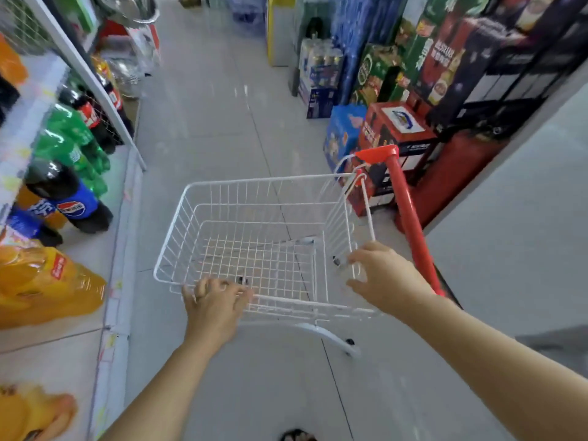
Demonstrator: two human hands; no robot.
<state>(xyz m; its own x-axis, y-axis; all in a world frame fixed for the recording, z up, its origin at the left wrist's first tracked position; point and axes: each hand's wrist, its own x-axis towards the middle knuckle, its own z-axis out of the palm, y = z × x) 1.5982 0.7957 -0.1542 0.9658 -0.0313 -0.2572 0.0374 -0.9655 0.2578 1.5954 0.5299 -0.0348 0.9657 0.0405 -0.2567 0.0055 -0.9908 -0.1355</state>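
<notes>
A small white wire shopping cart (178,214) stands in a store aisle, and nothing lies in its basket. Its red handle bar (410,218) runs along the cart's right side. My left hand (214,305) grips the near rim of the basket with fingers curled over the wire. My right hand (383,275) is at the basket's right near corner, fingers bent around the wire there.
Shelves on the left hold soda bottles: orange (47,281), Pepsi (66,198), green (73,144). Stacked drink cartons (391,132) and tall boxes line the right side. Grey tiled floor (216,116) stretches ahead down the aisle. A grey wall (515,218) is at right.
</notes>
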